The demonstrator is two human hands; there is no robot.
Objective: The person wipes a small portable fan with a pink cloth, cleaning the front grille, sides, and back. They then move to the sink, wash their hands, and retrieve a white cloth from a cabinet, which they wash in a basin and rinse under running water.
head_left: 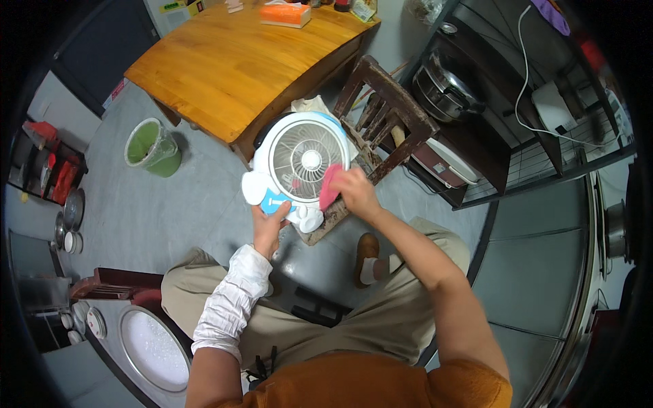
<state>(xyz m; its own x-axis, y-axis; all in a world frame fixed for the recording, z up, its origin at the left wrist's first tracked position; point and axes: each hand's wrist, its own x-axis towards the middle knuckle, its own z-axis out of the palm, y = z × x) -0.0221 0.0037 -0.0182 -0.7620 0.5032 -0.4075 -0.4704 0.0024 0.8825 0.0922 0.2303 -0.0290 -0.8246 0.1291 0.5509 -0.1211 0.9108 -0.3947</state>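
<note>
A white electric fan (273, 148) with a round wire grille and a blue-and-white base rests on a worn wooden chair (331, 223) in front of me. My left hand (269, 227) grips the blue part of the base at its lower edge, the thumb on top. In my right hand (355, 191) is a pink cloth (330, 187), held against the right side of the grille's rim. That hand is slightly blurred. Some pale cloth (307, 104) lies behind the fan.
A wooden table (229, 61) stands beyond the chair, bearing an orange tissue pack (285, 15). A green bin (166, 162) is at the left. A basin of suds (153, 352) sits lower left. Shelves with a steel pot (440, 86) stand at the right.
</note>
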